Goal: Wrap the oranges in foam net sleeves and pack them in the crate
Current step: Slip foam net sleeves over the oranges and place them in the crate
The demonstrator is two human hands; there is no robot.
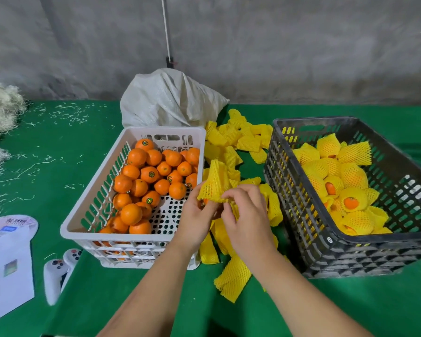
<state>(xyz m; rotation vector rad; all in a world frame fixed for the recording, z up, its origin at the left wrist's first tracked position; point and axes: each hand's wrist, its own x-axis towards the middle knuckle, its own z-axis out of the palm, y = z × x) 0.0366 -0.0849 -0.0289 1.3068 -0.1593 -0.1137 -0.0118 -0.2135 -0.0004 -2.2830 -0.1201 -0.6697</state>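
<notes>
Both hands — left hand (197, 218) and right hand (247, 216) — pinch a foam sleeve (214, 183) over an orange (205, 201) at center; black crate (301, 222) at 3 o'clock. Best to stretch the mouth wide — then roll down evenly.

A white slotted crate (88, 216) on the left holds a heap of bare oranges (149, 174), several with small stickers. Loose yellow foam net sleeves (238, 139) lie scattered between it and a black crate (309, 229) on the right, which holds sleeved oranges (350, 201). 1 sleeve (214, 184) stands upright over a partly hidden orange (204, 202).
</notes>
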